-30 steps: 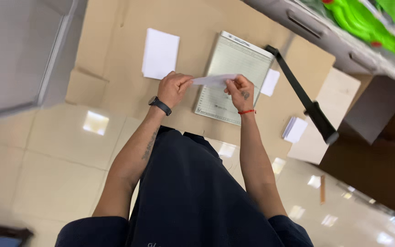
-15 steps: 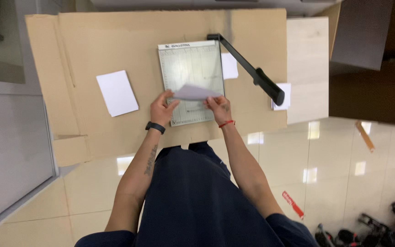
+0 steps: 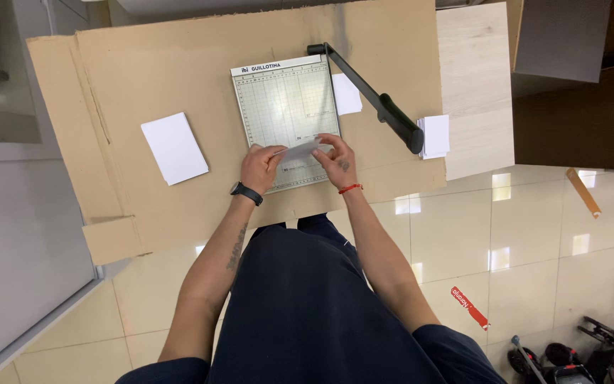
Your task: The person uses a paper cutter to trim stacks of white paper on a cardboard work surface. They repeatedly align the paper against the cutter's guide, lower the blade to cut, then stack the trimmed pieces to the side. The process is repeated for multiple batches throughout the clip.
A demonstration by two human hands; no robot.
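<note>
Both my hands hold a small white sheet of paper (image 3: pixel 298 151) over the near end of a paper guillotine (image 3: pixel 286 107) with a gridded pale base. My left hand (image 3: pixel 261 167), with a black wristband, pinches the sheet's left end. My right hand (image 3: pixel 335 160), with a red cord at the wrist, pinches its right end. The cutter's black arm (image 3: pixel 374 99) is raised, its handle pointing to the near right.
The guillotine sits on brown cardboard (image 3: pixel 108 107) covering a table. A white stack of paper (image 3: pixel 174 147) lies to the left, a white slip (image 3: pixel 347 94) beside the blade, and another small stack (image 3: pixel 435 135) at the right on pale wood. Glossy tiled floor lies below.
The view has swung and steadied over the table. My hands have brought the sheet down lower over the guillotine's near end; the sheet now looks narrower, seen more edge-on.
</note>
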